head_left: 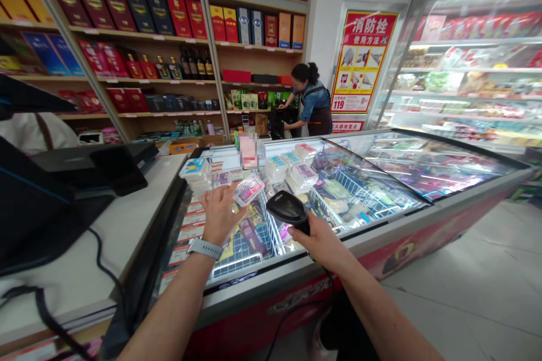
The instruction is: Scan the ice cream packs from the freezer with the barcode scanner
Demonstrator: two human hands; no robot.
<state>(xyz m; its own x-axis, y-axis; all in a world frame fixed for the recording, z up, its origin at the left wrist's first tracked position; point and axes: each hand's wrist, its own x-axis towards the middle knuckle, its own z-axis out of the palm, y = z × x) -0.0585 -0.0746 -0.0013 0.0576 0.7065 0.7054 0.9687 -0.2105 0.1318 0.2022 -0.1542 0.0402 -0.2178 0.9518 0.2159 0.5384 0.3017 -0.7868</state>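
Two holds above the freezer

Left hand (220, 211) is pinching a pink-labelled pack (249, 189) over the chest freezer (406, 259); it is probably feeling light, slick and crushable, its edges suiting fingertips. Right hand (317, 235) is grasping a likely rigid black scanner (286, 207).

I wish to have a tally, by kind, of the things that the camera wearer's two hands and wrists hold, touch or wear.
Black scanner, in the right hand: 1
Clear-wrapped pack, at the left hand: 1
Grey wrist strap, left arm: 1
Total: 3
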